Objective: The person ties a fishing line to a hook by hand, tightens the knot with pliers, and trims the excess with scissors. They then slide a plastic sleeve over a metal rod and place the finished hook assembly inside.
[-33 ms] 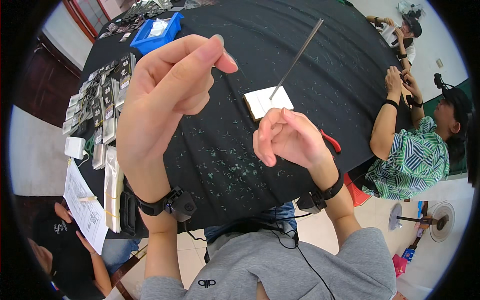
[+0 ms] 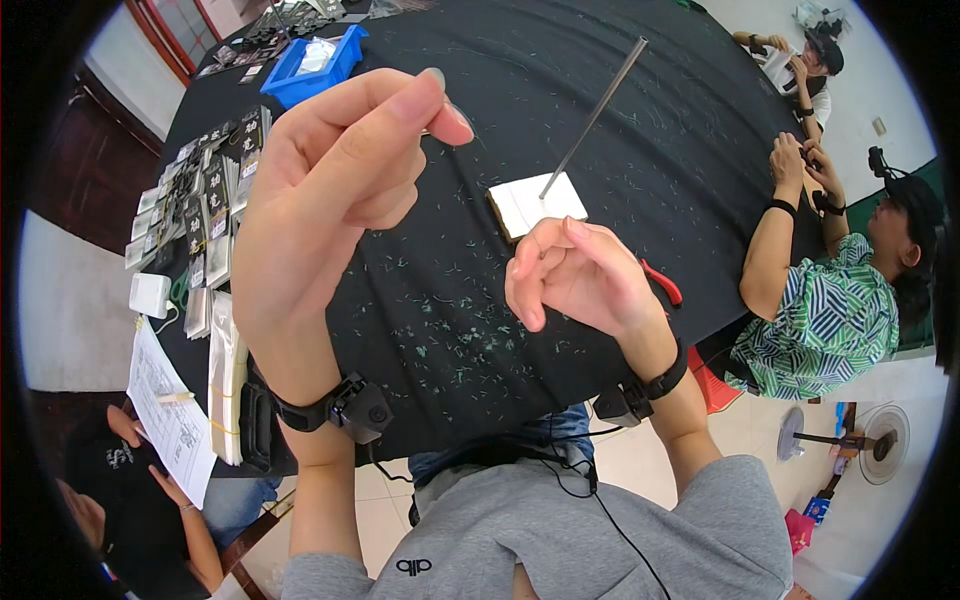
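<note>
My left hand (image 2: 345,170) is raised over the left side of the black-covered table, thumb and forefinger pressed together and the other fingers curled in. Whatever they pinch is too fine to make out. Lower and to the right, my right hand (image 2: 585,275) is held with curled fingers, its thumb against the forefinger; I cannot see what lies between them. Just beyond it sits a white-topped block (image 2: 520,208) with a thin metal rod (image 2: 600,105) standing tilted from it. Red-handled pliers (image 2: 662,284) lie beside my right wrist.
Short green thread-like scraps (image 2: 460,345) litter the black cloth (image 2: 620,190). Packaged cards (image 2: 215,195) are piled on the left, below a blue bin (image 2: 325,72). A printed sheet (image 2: 165,410) hangs at the left edge. Other people sit around the table, one close on the right (image 2: 825,310).
The curled fingers of my right hand have shifted very slightly left. Everything else looks the same.
</note>
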Available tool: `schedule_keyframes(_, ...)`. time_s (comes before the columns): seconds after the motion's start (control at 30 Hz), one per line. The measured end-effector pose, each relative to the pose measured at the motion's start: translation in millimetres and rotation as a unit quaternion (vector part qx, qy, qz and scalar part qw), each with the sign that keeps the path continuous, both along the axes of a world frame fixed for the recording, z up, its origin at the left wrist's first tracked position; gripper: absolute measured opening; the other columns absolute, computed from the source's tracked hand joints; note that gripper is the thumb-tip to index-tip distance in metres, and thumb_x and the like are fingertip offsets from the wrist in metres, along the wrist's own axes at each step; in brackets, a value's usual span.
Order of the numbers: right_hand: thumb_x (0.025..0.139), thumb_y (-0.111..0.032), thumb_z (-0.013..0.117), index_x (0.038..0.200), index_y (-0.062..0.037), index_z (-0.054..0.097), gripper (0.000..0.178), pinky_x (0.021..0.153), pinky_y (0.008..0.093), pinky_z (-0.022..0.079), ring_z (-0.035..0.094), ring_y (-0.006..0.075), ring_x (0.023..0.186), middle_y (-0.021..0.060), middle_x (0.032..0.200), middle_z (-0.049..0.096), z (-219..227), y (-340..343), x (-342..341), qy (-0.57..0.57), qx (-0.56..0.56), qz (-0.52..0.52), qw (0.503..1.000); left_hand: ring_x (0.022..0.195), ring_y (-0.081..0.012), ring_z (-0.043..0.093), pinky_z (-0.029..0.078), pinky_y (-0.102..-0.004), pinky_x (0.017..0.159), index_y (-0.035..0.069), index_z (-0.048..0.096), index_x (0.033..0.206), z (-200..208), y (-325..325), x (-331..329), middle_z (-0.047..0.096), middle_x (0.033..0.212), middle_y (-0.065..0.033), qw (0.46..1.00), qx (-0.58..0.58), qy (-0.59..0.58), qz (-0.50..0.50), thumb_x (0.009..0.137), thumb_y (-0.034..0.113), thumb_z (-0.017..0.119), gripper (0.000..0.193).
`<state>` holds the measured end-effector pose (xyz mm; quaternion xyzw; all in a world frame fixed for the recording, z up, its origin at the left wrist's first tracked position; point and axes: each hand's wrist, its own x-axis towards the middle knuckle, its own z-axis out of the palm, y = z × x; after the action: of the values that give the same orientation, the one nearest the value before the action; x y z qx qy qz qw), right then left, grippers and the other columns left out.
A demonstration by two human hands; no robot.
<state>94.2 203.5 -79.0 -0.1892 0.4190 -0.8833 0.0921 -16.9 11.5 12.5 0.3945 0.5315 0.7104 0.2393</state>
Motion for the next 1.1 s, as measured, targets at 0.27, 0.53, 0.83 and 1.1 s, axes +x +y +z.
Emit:
schedule_keyframes(0.27, 0.1, -0.021, 0.041, 0.107, 0.0085, 0.059, 0.036, 0.073, 0.0333, 0.049, 0.062, 0.0223, 0.077, 0.0176, 0.081, 0.065, 2, -4, 3, -0.004, 0.04, -0.057, 0.998, 0.047, 0.0022, 0.019, 0.015, -0.0186, 0.044, 0.002, 0.052, 0.091, 0, -1, -3, 0.024, 0.058, 0.0109, 1.0, 0.011, -0.003, 0.0, 0.1, 0.022, 0.044, 0.023)
schedule_keyframes(0.53, 0.095, -0.012, 0.052, 0.117, 0.0012, 0.055, 0.026, 0.078, 0.0311, 0.049, 0.067, 0.0216, 0.086, 0.0188, 0.092, 0.069, 2, -5, 5, 0.008, 0.09, -0.147, 0.985, 0.048, 0.0022, 0.02, 0.015, -0.0179, 0.044, 0.0, 0.054, 0.095, -3, 0, -7, 0.025, 0.059, 0.0108, 1.0, 0.003, 0.003, 0.006, 0.1, 0.021, 0.046, 0.024)
schedule_keyframes(0.83, 0.092, -0.008, 0.056, 0.096, -0.0046, 0.057, 0.005, 0.073, 0.0304, 0.05, 0.069, 0.0256, 0.086, 0.0226, 0.096, 0.068, -4, -5, 9, 0.02, 0.067, -0.205, 0.976, 0.049, 0.001, 0.021, 0.016, -0.0193, 0.046, -0.002, 0.058, 0.098, -4, 2, -8, 0.025, 0.059, 0.0101, 0.999, 0.012, -0.023, 0.042, 0.099, 0.021, 0.048, 0.025)
schedule_keyframes(1.1, 0.092, -0.008, 0.057, 0.099, -0.0017, 0.059, 0.009, 0.069, 0.0298, 0.05, 0.069, 0.0273, 0.087, 0.0217, 0.096, 0.069, -7, -6, 8, 0.036, 0.016, -0.204, 0.978, 0.049, 0.0008, 0.021, 0.015, -0.02, 0.045, -0.003, 0.061, 0.099, -8, 6, -10, 0.026, 0.058, 0.0099, 0.998, 0.03, -0.037, 0.048, 0.097, 0.021, 0.051, 0.026)
